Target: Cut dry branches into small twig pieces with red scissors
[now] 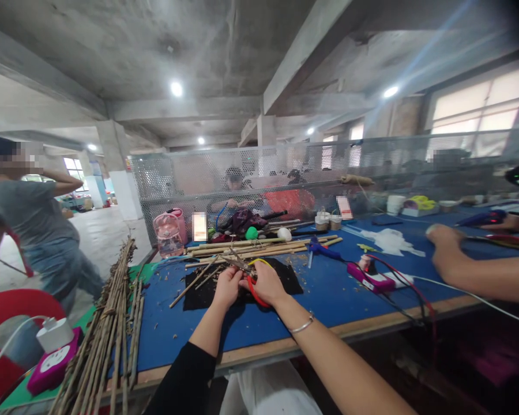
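My right hand point(267, 282) is closed around a pair of shears with red and yellow handles point(256, 295). Their metal blades reach up and to the left, over a black cloth point(286, 278). Close beside them, my left hand point(228, 286) is pinched shut just under the blades; what lies between its fingers is too small to make out. Thin sticks point(194, 290) and scattered chips lie on the cloth to the left of my hands. Behind it, longer pale sticks point(266, 252) are laid across the blue table point(164, 331).
A bundle of dry twigs point(108, 323) leans at the left edge. To the right are a blue glue gun point(324, 249), a purple power strip point(369, 279) with cables, and a co-worker's arm point(471, 268). A metal mesh panel point(190, 173) stands behind; a person point(34, 213) is at far left.
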A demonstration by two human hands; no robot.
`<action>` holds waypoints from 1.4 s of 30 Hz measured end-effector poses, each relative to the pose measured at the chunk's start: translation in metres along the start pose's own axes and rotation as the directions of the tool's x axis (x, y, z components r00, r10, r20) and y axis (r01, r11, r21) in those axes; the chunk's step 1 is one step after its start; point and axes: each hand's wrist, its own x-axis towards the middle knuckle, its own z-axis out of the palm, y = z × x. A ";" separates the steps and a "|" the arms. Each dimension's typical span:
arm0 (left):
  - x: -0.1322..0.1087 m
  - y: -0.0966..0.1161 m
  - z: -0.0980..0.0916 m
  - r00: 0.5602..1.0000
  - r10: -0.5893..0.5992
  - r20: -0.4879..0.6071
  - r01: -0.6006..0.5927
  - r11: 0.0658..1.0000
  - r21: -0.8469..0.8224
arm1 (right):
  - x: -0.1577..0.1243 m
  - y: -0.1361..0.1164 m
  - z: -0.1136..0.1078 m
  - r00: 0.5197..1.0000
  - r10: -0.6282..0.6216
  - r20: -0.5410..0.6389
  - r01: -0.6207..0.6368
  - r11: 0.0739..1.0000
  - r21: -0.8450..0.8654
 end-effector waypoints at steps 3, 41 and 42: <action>0.000 -0.001 0.000 1.000 0.011 -0.010 -0.011 1.000 -0.007 | -0.001 -0.001 0.000 0.998 0.046 0.043 -0.047 0.999 0.010; -0.004 0.017 -0.009 0.970 0.146 -0.192 -0.072 0.935 0.347 | -0.001 -0.001 -0.004 0.975 0.181 0.131 -0.176 0.983 -0.048; -0.003 0.016 -0.009 0.961 0.160 -0.224 -0.076 0.937 0.342 | -0.001 -0.001 -0.004 0.977 0.177 0.120 -0.173 0.984 -0.050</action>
